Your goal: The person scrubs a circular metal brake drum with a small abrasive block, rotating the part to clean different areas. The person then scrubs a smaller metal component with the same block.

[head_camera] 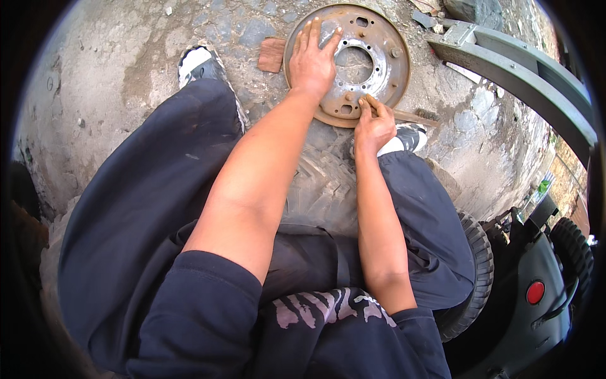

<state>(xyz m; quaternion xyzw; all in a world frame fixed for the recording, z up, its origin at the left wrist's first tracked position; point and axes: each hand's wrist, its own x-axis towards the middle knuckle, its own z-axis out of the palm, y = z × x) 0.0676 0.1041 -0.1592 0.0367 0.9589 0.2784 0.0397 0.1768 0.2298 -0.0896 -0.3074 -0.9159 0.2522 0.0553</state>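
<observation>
A round, rusty metal plate (326, 102), like a drum brake backing plate, lies on the rough ground before me. Bare grey metal shows around its large centre hole, ringed by small bolt holes. My left hand (312, 61) rests flat on its left side, fingers spread. At the plate's lower right, the fingertips of my right hand (374, 123) are bunched against the surface. Whether a small brown piece is pinched in them I cannot tell. A wire brush (426, 114) with a wooden handle lies just right of that hand, its near end hidden.
A reddish-brown flat square piece (272, 55) lies against the plate's left edge. A curved grey metal beam (511, 71) reaches in from the right. A treaded tyre (322, 184) is between my legs. Another tyre (473, 275) and a grey vehicle part with a red reflector (535, 293) stand at right.
</observation>
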